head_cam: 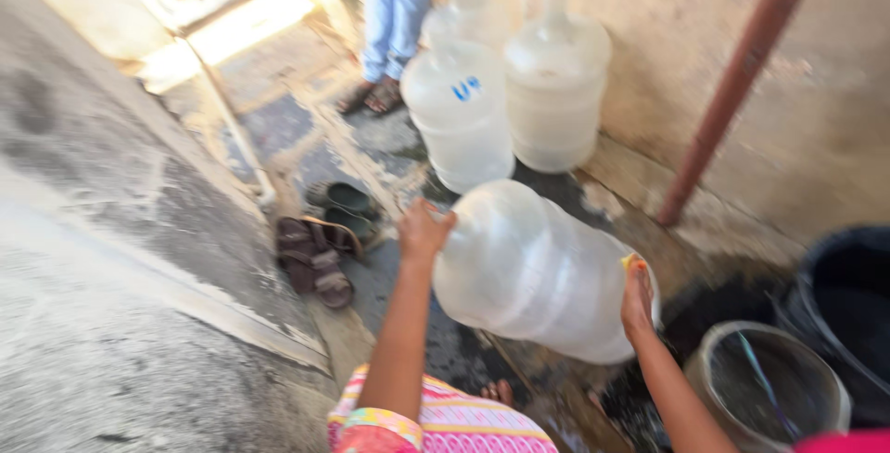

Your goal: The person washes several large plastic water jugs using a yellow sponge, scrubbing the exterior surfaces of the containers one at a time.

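In the lower middle of the frame a large translucent water jug [533, 272] lies tipped on its side, lifted clear of the wet concrete floor [111, 230], its shoulder end toward the left and its flat base toward the right. The left hand [424, 230] cups the rounded shoulder end with fingers spread and curled over the curve, which steadies the jug against rolling. The right hand [637, 297] presses flat against the base rim; a small yellow thing [629, 259], perhaps a scrubber, shows at the fingertips, though blur leaves that unsure. Held from both ends like this, the jug's weight is shared and its side stays free.

Three more jugs of the same kind [505, 82] stand upright in the upper middle of the frame, grouped against the plastered wall [816, 110], out of the walking path. Behind them another person's legs in blue trousers [394, 8] stand in sandals. Loose sandals [320, 249] lie left of centre. At lower right a grey bucket [774, 388] holding water sits beside a dark tub [848, 305], near the right hand. A rust-coloured pipe [742, 73] runs slanting down the wall.
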